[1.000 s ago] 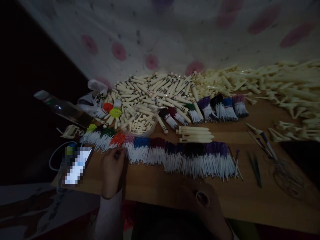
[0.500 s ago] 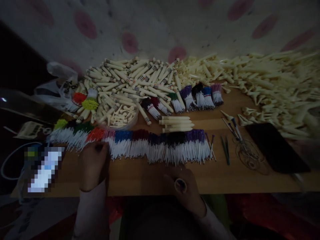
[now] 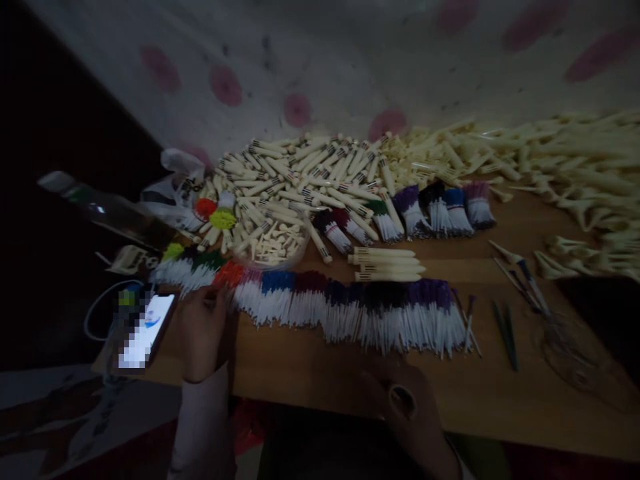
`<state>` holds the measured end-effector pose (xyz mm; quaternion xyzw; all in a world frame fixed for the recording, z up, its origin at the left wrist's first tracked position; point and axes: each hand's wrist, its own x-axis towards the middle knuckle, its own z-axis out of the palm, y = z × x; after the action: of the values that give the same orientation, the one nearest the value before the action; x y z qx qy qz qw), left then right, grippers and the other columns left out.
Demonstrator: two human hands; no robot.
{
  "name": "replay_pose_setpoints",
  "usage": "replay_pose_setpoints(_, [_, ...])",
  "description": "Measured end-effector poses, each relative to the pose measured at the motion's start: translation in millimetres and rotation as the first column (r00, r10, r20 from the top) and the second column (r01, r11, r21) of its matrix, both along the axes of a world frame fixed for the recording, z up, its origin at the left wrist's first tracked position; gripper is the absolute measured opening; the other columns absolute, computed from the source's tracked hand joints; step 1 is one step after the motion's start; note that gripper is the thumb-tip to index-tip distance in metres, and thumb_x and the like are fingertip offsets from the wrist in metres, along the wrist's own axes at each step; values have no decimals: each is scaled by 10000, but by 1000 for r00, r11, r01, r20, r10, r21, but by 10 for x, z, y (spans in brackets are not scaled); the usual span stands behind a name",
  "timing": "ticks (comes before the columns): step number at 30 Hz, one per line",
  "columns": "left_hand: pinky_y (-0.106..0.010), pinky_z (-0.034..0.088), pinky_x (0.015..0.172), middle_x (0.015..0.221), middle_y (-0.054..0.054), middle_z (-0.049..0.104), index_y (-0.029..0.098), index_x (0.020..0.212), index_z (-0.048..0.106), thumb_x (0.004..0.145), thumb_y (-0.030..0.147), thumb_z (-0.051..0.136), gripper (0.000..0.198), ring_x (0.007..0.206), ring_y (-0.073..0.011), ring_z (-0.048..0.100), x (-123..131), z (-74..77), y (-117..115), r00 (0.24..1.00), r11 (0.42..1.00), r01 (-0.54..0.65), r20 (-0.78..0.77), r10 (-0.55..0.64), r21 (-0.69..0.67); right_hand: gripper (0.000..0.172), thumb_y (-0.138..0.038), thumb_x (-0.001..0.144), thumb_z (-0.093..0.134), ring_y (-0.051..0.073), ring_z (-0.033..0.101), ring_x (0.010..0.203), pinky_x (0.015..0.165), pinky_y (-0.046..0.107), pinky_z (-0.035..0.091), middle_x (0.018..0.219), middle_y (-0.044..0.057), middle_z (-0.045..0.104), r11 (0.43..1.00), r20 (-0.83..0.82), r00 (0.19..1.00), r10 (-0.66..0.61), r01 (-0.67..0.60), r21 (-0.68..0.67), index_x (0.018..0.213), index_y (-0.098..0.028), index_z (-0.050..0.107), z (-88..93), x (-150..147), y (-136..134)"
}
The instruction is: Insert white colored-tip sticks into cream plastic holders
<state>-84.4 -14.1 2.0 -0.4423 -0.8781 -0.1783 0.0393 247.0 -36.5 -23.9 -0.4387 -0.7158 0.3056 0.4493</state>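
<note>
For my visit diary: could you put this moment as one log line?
left hand: at orange-tipped sticks, grip hidden | right hand: holding round-ended item, unidentified | beside left hand: lit phone

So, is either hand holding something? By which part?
The right hand holds a round-rimmed thing near its rim; I can't tell about the left hand.

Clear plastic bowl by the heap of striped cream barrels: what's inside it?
The bowl holds a jumble of small cream pieces. They cover its bottom, so whatever lies beneath the top ones cannot be seen.
</note>
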Motion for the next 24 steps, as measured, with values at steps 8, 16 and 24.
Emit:
replay_pose_setpoints(8, [-385,500,865,981,-131,753,167,955,743,845,426,543,344,957,-297,674,-178,-81,18,999,999,29,-22,-29,15,401,-464,974,554,172,629,540,467,242,457,628,27,698,999,-25,1000,7,-8,-35,690,-221,700,-70,32,-5])
replay_pose_setpoints(16, [-381,506,793,866,-101,733,153,894,738,787,383,602,288,854,-298,674,-227,-17,130,994,994,-85,70,90,-61,445,-346,969,533,123,476,439,451,248,347,473,-21,513,997,-9,999,51,-51,-53,546,-210,530,1,-15,11])
replay_pose_setpoints(24, [-341,441,711,635,3,567,154,956,765,764,415,682,335,698,-241,582,-199,97,143,980,983,-167,96,174,-79,396,-327,951,539,112,467,489,480,245,302,505,-36,477,994,-18,998,61,-62,-85,575,-207,504,-24,-25,-11])
